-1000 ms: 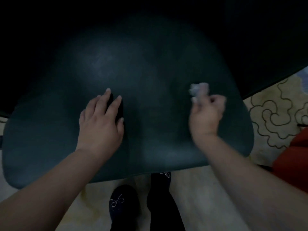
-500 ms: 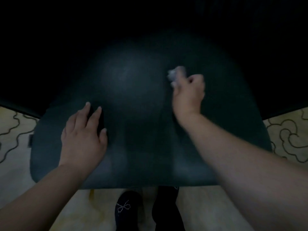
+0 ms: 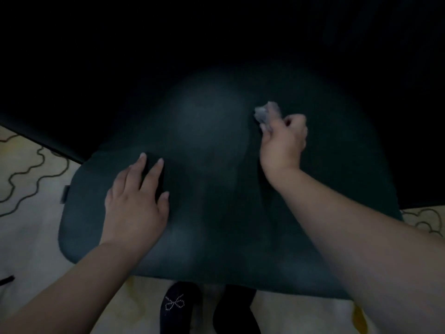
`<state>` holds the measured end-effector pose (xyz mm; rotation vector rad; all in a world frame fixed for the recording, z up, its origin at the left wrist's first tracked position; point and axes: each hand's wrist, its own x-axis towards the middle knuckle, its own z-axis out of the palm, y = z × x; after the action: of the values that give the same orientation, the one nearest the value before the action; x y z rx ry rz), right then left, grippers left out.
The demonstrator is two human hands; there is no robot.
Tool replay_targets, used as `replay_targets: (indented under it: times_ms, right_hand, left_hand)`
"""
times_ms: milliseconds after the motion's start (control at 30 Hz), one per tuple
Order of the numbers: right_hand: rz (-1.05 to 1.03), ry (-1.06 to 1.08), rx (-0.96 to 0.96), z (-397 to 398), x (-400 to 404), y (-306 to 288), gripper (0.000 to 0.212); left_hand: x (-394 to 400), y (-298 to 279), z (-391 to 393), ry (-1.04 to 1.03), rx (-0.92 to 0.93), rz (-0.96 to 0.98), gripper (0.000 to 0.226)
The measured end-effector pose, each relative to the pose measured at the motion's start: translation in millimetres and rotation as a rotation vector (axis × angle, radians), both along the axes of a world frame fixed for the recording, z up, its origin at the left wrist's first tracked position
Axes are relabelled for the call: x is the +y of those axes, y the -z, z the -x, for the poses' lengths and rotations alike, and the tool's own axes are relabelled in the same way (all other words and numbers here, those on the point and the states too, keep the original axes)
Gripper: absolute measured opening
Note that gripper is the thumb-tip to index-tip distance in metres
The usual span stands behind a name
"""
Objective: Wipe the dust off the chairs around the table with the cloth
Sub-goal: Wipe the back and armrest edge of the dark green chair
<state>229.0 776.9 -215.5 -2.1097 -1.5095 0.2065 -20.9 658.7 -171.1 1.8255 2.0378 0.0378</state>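
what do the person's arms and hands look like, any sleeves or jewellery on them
Both forearms are bare as far as the view shows, with no sleeve in sight. The left hand and right hand wear no glove, and no ring, watch or bracelet shows in the dim, slightly blurred picture. The fingernails look short and unpainted.
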Motion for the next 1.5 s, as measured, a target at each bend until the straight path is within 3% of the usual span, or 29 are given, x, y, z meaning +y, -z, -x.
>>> replay_targets:
  times_ms: [33, 100, 167, 233, 367, 467, 567, 733, 833, 933, 1000, 1100, 1167, 1200, 1300, 1367, 1433, 1500]
  right_hand:
    - [0.003, -0.022, 0.001, 18, 0, -3, 0.029]
    - [0.046, -0.328, 0.072, 60, -27, -5, 0.026]
    - [0.053, -0.604, -0.001, 82, -68, -9, 0.046]
    - [0.032, -0.719, 0.047, 79, -89, -10, 0.054]
    - [-0.009, -0.516, 0.013, 47, -35, -9, 0.048]
    - [0.007, -0.274, 0.136, 51, 33, -7, 0.035]
    - [0.032, -0.237, 0.110, 84, 59, -8, 0.025]
    - [0.162, -0.772, 0.054, 120, -46, -8, 0.051]
    - [0.120, -0.952, 0.006, 108, -96, -16, 0.036]
    - [0.183, -0.800, -0.039, 100, -48, -12, 0.056]
    - [0.104, -0.661, -0.021, 106, 1, -10, 0.042]
    - [0.089, -0.466, 0.012, 130, 59, -12, 0.038]
    - [0.084, -0.320, 0.094, 158, 61, -11, 0.016]
    - [0.086, -0.301, 0.095, 170, 44, -17, 0.022]
    - [0.041, -0.734, 0.020, 184, -30, -9, 0.022]
    - [0.182, -0.984, -0.006, 178, -79, -16, 0.043]
    - [0.237, -1.094, -0.012, 167, -96, -17, 0.050]
    - [0.245, -1.030, -0.050, 165, -75, -20, 0.051]
  left_hand:
    - [-1, 1, 1, -0.004, -0.005, -0.001, 0.060]
    - [-1, 2, 0, -0.014, -0.019, -0.007, 0.060]
    - [-1, 2, 0, -0.016, -0.024, -0.014, 0.060]
    - [-1, 1, 2, -0.014, -0.025, -0.016, 0.060]
    - [-1, 3, 11, -0.053, -0.026, -0.008, 0.060]
    - [-1, 6, 20, -0.084, -0.009, -0.008, 0.061]
    - [-3, 9, 27, -0.092, -0.003, -0.028, 0.061]
    - [-13, 9, 32, -0.147, -0.005, -0.020, 0.061]
    - [-21, 10, 38, -0.144, 0.017, -0.036, 0.062]
    - [-29, 14, 46, -0.142, 0.039, -0.046, 0.063]
    - [-33, 18, 53, -0.158, 0.054, -0.062, 0.063]
    - [-37, 25, 65, -0.209, 0.055, -0.082, 0.062]
    - [-41, 27, 71, -0.243, 0.040, -0.078, 0.062]
    - [-43, 28, 73, -0.244, 0.036, -0.079, 0.063]
    - [-49, 27, 76, -0.228, 0.015, -0.078, 0.063]
    - [-51, 26, 77, -0.218, 0.013, -0.075, 0.062]
    - [-53, 25, 79, -0.216, 0.007, -0.081, 0.061]
    - [-54, 24, 80, -0.223, -0.012, -0.079, 0.060]
